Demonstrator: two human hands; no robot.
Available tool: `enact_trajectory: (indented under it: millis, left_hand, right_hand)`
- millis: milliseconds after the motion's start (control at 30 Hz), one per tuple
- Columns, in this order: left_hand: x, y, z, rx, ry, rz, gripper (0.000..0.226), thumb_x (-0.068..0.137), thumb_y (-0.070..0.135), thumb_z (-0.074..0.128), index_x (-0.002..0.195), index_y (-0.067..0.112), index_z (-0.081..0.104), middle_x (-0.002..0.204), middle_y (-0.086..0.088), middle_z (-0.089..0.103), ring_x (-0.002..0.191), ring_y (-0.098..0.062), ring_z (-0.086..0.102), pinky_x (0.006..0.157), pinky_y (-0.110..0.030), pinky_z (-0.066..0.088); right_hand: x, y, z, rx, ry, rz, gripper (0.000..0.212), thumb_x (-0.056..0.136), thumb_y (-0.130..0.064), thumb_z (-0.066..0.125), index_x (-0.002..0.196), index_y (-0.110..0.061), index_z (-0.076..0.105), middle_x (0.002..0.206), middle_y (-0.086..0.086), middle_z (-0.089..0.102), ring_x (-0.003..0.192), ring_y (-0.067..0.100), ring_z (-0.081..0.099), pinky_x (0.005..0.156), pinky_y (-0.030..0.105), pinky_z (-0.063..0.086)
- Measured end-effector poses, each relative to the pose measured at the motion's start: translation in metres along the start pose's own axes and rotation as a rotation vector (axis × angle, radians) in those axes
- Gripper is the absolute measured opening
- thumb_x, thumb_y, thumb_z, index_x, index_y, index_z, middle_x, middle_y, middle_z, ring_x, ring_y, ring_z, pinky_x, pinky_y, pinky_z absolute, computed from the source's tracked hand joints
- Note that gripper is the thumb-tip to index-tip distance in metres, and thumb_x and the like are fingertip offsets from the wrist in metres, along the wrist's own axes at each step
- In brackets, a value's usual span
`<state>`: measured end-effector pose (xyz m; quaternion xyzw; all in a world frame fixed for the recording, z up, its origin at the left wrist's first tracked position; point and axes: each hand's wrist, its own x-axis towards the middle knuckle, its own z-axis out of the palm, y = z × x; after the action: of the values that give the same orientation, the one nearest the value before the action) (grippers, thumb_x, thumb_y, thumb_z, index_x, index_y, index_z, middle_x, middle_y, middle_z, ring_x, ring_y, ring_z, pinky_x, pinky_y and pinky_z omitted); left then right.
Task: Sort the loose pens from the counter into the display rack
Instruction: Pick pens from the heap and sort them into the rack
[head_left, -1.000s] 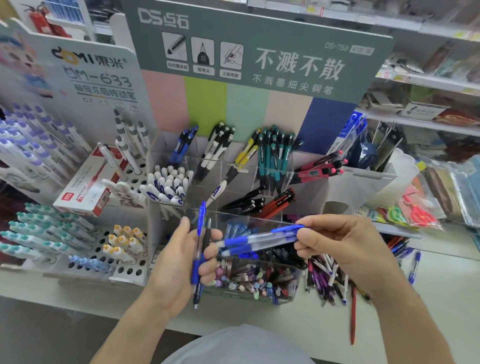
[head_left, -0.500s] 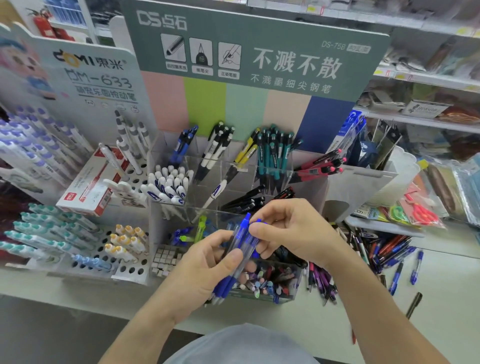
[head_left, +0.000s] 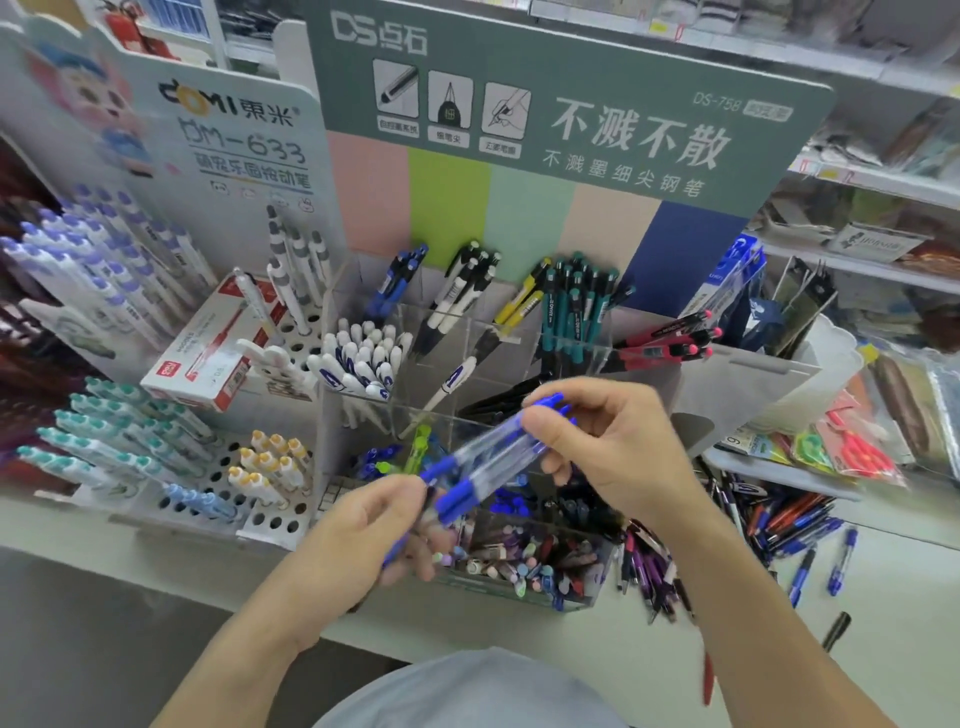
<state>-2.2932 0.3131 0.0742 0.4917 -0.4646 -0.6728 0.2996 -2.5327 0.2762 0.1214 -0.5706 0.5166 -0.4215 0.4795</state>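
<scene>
Both hands up in front of me, close together, sharing one small bundle of blue pens (head_left: 488, 462). My left hand (head_left: 363, 535) is curled round the lower, blue-grip end; thumb on top, fingers wrapped under. My right hand (head_left: 602, 441) pinches the upper, clicker end between thumb and curled fingers. Bundle runs diagonally, low at the left hand, high at the right. Motion blur on the clear barrels, so I can't tell the exact pen count; looks like at least two.

Directly behind and under the hands: the clear display rack (head_left: 467, 332), compartments in stepped rows. Beyond my right fingertips, a compartment of black pens (head_left: 498, 402). Further back, above the hands: dark blue pens (head_left: 397, 278), black-and-white pens (head_left: 460, 291), teal pens (head_left: 576, 306), and red pens (head_left: 670, 343) lying over to the right. Beyond the left hand, white capped pens (head_left: 358, 358). Below both hands, the front bin of small mixed items (head_left: 530, 561), just under my left knuckles.

Right of my right forearm: the pile of loose pens (head_left: 774, 519) on the counter (head_left: 909, 597), mixed red, blue, purple, black. A few blue ones lie apart from the pile, further right, and one black piece lies alone nearer me.

Left of my left hand: the white peg rack (head_left: 270, 519) with teal-capped and yellow-capped pens standing in its holes, and a red-and-white box (head_left: 208, 358) behind it.
</scene>
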Motion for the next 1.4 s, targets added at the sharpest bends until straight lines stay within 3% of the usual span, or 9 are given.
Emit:
enact_trajectory:
  millis: [133,333,467,633,833,933,1067,1233,1400]
  left_hand:
    - [-0.01,-0.013,-0.032,-0.329,0.294,-0.035,0.039,0.107,0.022,0.037,0.112,-0.007,0.062,0.072,-0.014,0.061,0.053,-0.018,0.051,0.043,-0.024,0.038]
    - [-0.023,-0.025,-0.046,-0.483,0.459,0.002,0.027,0.106,0.018,0.043,0.109,-0.001,0.063,0.068,-0.007,0.049,0.049,-0.019,0.043,0.043,-0.024,0.039]
    - [-0.03,-0.031,-0.046,-0.594,0.497,0.002,0.034,0.107,0.025,0.04,0.111,0.0,0.063,0.067,-0.005,0.043,0.049,-0.016,0.031,0.044,-0.025,0.026]
    - [-0.04,-0.034,-0.049,-0.668,0.451,0.022,0.032,0.103,-0.002,0.038,0.121,-0.003,0.064,0.078,-0.011,0.054,0.063,-0.021,0.053,0.059,-0.032,0.046]
    - [-0.04,-0.04,-0.056,-0.648,0.496,0.055,0.024,0.096,-0.004,0.054,0.117,-0.001,0.065,0.099,-0.017,0.074,0.082,-0.032,0.072,0.071,-0.029,0.062]
    - [-0.035,-0.044,-0.057,-0.647,0.526,0.073,0.024,0.094,-0.002,0.057,0.117,0.0,0.064,0.103,-0.018,0.076,0.093,-0.033,0.073,0.083,-0.035,0.061]
    - [-0.027,-0.041,-0.053,-0.776,0.553,0.113,0.02,0.087,0.002,0.064,0.106,-0.004,0.061,0.096,-0.021,0.074,0.084,-0.028,0.074,0.078,-0.04,0.062]
    - [-0.015,-0.031,-0.039,-0.868,0.474,0.143,0.03,0.073,0.012,0.071,0.098,-0.002,0.06,0.089,-0.02,0.07,0.071,-0.024,0.071,0.068,-0.028,0.062]
    - [-0.009,-0.023,-0.023,-0.51,0.439,0.182,0.038,0.076,0.031,0.074,0.103,0.006,0.063,0.094,-0.011,0.077,0.089,-0.025,0.075,0.079,-0.036,0.06]
  right_hand:
    - [0.011,-0.014,0.009,-0.086,0.163,-0.27,0.009,0.088,-0.017,0.075,0.096,-0.014,0.075,0.081,0.006,0.072,0.06,0.021,0.07,0.055,0.028,0.058]
    - [0.039,0.003,0.072,-0.513,0.058,-0.642,0.018,0.089,-0.017,0.078,0.102,-0.004,0.076,0.094,0.004,0.069,0.081,0.013,0.065,0.075,0.025,0.055]
    - [0.05,0.03,0.11,-0.64,-0.017,-0.658,0.017,0.09,-0.014,0.078,0.102,-0.004,0.074,0.092,0.006,0.065,0.074,0.018,0.063,0.07,0.034,0.056]
    - [0.052,0.039,0.136,-0.774,-0.099,-0.619,0.015,0.089,-0.018,0.078,0.099,-0.008,0.073,0.088,0.003,0.062,0.067,0.018,0.058,0.063,0.032,0.053]
    - [0.057,0.046,0.154,-1.012,-0.206,-0.395,0.025,0.092,-0.03,0.071,0.109,-0.013,0.072,0.096,0.006,0.062,0.084,0.028,0.063,0.073,0.04,0.055]
    - [0.043,0.045,0.152,-0.953,-0.104,-0.373,0.04,0.088,-0.031,0.076,0.124,-0.015,0.066,0.108,0.003,0.061,0.092,0.023,0.063,0.078,0.035,0.054]
    - [0.008,0.038,0.139,-0.734,0.023,-0.513,0.025,0.09,-0.018,0.076,0.112,-0.01,0.069,0.102,0.001,0.06,0.084,0.011,0.06,0.079,0.019,0.05]
    - [-0.034,0.029,0.135,-0.4,-0.162,-0.206,0.028,0.088,-0.022,0.08,0.114,-0.023,0.069,0.099,-0.01,0.07,0.08,0.014,0.069,0.068,0.028,0.057]
    - [-0.039,0.013,0.123,0.028,0.193,0.034,0.012,0.091,-0.007,0.07,0.1,-0.014,0.074,0.074,0.008,0.074,0.06,0.018,0.071,0.058,0.024,0.057]
